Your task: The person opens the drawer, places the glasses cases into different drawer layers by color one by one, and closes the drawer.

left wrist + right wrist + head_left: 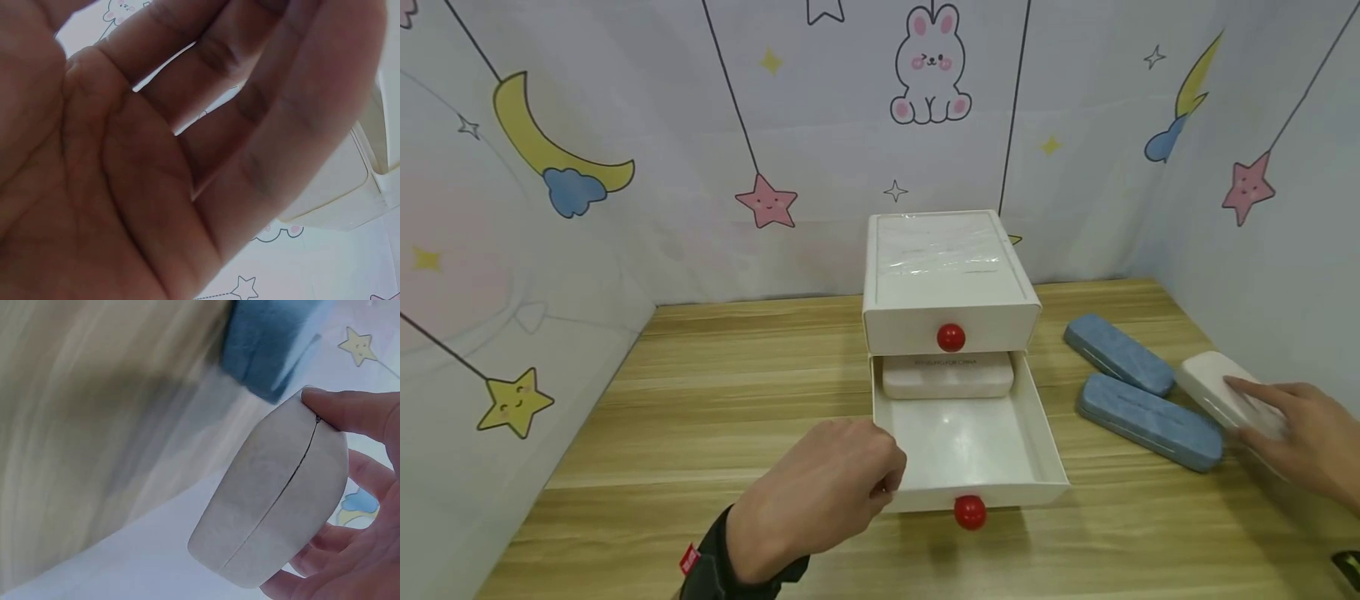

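Observation:
My right hand (1303, 429) grips a white glasses case (1221, 387) at the right of the table. In the right wrist view the thumb lies on one end of the case (269, 500), beside its dark seam, with fingers behind. My left hand (831, 483) is at the front left corner of a pulled-out lower drawer (1052, 446) with a red knob (970, 512). Its fingers (275, 144) are loosely bent, nothing seen in the palm; contact with the drawer I cannot tell. Another white case (947, 379) lies at the back inside the drawer.
Two blue glasses cases (1120, 354) lie side by side on the wooden table (737, 375), right of the white drawer box (943, 258). The box's upper drawer (895, 331) is closed. White printed cloth (835, 150) stands behind and at both sides.

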`<act>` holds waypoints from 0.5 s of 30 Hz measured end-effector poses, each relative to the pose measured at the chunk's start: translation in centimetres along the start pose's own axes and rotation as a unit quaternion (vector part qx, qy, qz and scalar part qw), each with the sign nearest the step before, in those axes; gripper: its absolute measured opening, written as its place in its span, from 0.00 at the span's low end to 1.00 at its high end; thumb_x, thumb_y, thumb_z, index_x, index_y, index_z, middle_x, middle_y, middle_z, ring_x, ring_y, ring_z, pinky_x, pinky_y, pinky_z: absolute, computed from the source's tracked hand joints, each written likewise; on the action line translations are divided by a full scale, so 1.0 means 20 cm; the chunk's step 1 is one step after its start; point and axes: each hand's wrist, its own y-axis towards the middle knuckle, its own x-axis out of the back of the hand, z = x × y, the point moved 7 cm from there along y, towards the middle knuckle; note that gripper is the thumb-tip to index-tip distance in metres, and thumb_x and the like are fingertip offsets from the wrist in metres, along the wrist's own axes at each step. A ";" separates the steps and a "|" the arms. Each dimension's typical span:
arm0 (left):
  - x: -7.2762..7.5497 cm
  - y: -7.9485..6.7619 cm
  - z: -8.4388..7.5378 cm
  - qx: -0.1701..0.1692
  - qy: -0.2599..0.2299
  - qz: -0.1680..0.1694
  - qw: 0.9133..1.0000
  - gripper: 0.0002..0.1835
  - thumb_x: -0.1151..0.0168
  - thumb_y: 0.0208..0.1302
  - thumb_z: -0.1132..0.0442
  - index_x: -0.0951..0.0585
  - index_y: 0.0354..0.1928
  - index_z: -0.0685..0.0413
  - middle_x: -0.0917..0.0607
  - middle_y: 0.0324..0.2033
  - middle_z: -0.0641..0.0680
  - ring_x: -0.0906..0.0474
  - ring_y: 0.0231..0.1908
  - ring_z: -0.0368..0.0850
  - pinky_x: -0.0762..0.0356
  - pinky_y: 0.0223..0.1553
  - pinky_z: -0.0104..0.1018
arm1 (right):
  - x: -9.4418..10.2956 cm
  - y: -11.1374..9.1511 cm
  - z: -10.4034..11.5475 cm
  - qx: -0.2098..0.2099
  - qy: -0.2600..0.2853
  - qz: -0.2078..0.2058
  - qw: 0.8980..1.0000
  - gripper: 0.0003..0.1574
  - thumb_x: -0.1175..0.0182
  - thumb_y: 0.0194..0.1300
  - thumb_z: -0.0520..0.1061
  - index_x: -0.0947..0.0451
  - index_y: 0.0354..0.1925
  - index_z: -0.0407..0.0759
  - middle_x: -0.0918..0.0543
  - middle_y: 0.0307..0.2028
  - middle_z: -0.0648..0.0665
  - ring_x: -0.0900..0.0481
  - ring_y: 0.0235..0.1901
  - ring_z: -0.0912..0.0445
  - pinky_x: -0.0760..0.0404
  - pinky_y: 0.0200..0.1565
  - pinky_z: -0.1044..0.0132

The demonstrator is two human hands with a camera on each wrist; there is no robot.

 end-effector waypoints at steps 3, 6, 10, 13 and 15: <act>0.00 0.00 0.00 0.000 -0.001 0.000 1.000 0.18 0.32 0.57 0.74 0.22 0.18 0.45 0.28 0.15 0.38 0.34 0.21 0.32 0.34 0.22 0.25 | 0.03 0.01 0.04 0.005 0.007 0.003 1.000 0.52 0.22 0.41 0.36 0.27 0.68 0.39 0.22 0.44 0.16 0.23 0.39 0.27 0.25 0.31 0.39; 0.00 0.00 0.00 0.001 -0.003 0.000 1.000 0.17 0.32 0.57 0.75 0.21 0.18 0.45 0.28 0.16 0.38 0.34 0.21 0.32 0.33 0.23 0.24 | 0.05 0.03 0.08 0.004 0.007 0.015 1.000 0.51 0.21 0.44 0.38 0.27 0.68 0.41 0.22 0.46 0.17 0.23 0.41 0.28 0.24 0.33 0.39; 0.00 0.00 0.00 0.002 -0.003 0.003 1.000 0.16 0.32 0.57 0.74 0.19 0.19 0.46 0.27 0.16 0.39 0.33 0.21 0.32 0.32 0.23 0.24 | 0.07 0.04 0.14 -0.013 0.003 0.039 0.999 0.51 0.21 0.46 0.40 0.28 0.69 0.41 0.25 0.49 0.17 0.25 0.43 0.28 0.24 0.36 0.35; 0.00 0.00 0.00 0.003 -0.005 0.004 1.000 0.16 0.32 0.57 0.74 0.19 0.19 0.46 0.27 0.16 0.39 0.33 0.21 0.32 0.33 0.23 0.24 | 0.09 0.05 0.18 -0.017 0.002 0.042 0.999 0.50 0.21 0.46 0.41 0.27 0.68 0.41 0.26 0.50 0.18 0.26 0.43 0.28 0.24 0.35 0.34; 0.00 0.00 0.00 0.002 -0.006 0.005 1.000 0.16 0.32 0.58 0.74 0.20 0.19 0.46 0.27 0.16 0.39 0.34 0.20 0.32 0.33 0.22 0.25 | 0.11 0.05 0.21 -0.015 0.002 0.040 0.999 0.49 0.20 0.47 0.41 0.26 0.67 0.41 0.26 0.50 0.19 0.25 0.43 0.28 0.24 0.35 0.35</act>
